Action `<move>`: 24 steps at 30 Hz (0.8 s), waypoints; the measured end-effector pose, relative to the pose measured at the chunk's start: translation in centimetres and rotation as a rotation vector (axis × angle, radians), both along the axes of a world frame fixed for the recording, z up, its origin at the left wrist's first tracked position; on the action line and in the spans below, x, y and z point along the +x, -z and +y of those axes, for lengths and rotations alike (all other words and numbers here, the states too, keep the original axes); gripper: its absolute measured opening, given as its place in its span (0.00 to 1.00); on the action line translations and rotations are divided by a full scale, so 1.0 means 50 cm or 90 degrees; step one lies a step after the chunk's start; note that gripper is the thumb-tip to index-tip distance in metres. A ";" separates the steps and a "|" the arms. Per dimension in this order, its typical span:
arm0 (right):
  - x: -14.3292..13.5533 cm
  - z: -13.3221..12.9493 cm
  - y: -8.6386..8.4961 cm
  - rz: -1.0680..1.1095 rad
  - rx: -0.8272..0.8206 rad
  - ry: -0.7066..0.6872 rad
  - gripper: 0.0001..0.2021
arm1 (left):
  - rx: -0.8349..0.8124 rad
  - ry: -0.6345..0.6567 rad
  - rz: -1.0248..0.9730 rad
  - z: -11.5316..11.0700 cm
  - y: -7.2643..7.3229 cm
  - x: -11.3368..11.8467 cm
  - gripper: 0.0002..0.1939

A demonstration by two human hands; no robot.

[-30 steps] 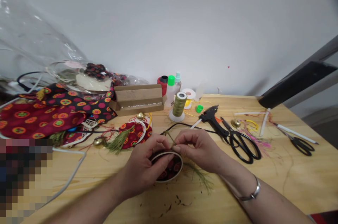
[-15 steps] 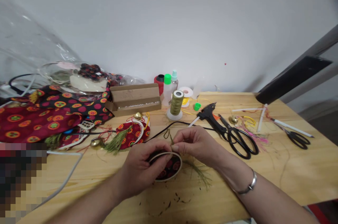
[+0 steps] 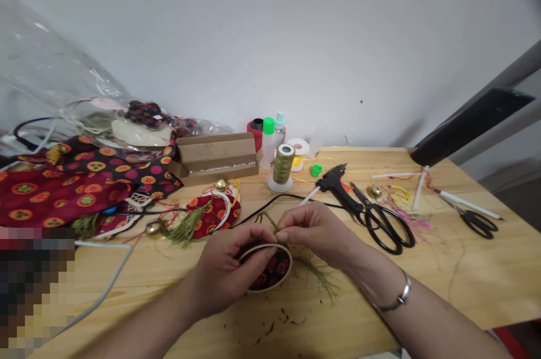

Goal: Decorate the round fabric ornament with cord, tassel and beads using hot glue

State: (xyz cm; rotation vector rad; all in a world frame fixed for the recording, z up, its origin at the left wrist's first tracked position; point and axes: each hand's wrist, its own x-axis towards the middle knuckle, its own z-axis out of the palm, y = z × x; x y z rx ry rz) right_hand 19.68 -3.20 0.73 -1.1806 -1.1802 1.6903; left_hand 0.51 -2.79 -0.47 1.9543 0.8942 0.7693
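Observation:
My left hand (image 3: 234, 263) is closed round a fabric-covered disc (image 3: 274, 271), dark with red patterns and a pale rim, its thumb across the face. My right hand (image 3: 310, 232) pinches a green cord (image 3: 273, 222) at the disc's top edge; a small loop of it stands above the fingertips. A loose green tassel (image 3: 319, 277) spreads from behind the disc to the right, over the table. Fingers hide where cord and disc meet.
Behind my hands stand a green thread spool (image 3: 282, 166) and an open cardboard box (image 3: 217, 162). A glue gun (image 3: 338, 187) and black scissors (image 3: 384, 224) lie to the right. Patterned fabric (image 3: 63, 195), a red pouch-like piece (image 3: 213, 212) and a bell (image 3: 155, 229) are on the left.
The green cord loop above my right fingertips has tipped over to the left and widened. Both hands stay nearly in place on the disc and cord.

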 end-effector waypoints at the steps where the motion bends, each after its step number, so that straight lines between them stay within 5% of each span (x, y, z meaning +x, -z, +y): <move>1: 0.000 0.000 0.001 -0.001 0.000 -0.003 0.12 | 0.003 0.000 -0.002 0.000 0.000 0.000 0.03; 18: 0.005 -0.001 -0.004 -0.036 0.066 -0.100 0.13 | -0.010 0.010 -0.030 0.002 0.003 0.003 0.04; 24: 0.008 -0.001 -0.007 -0.063 0.091 -0.095 0.16 | -0.163 0.045 -0.136 -0.003 0.017 0.007 0.08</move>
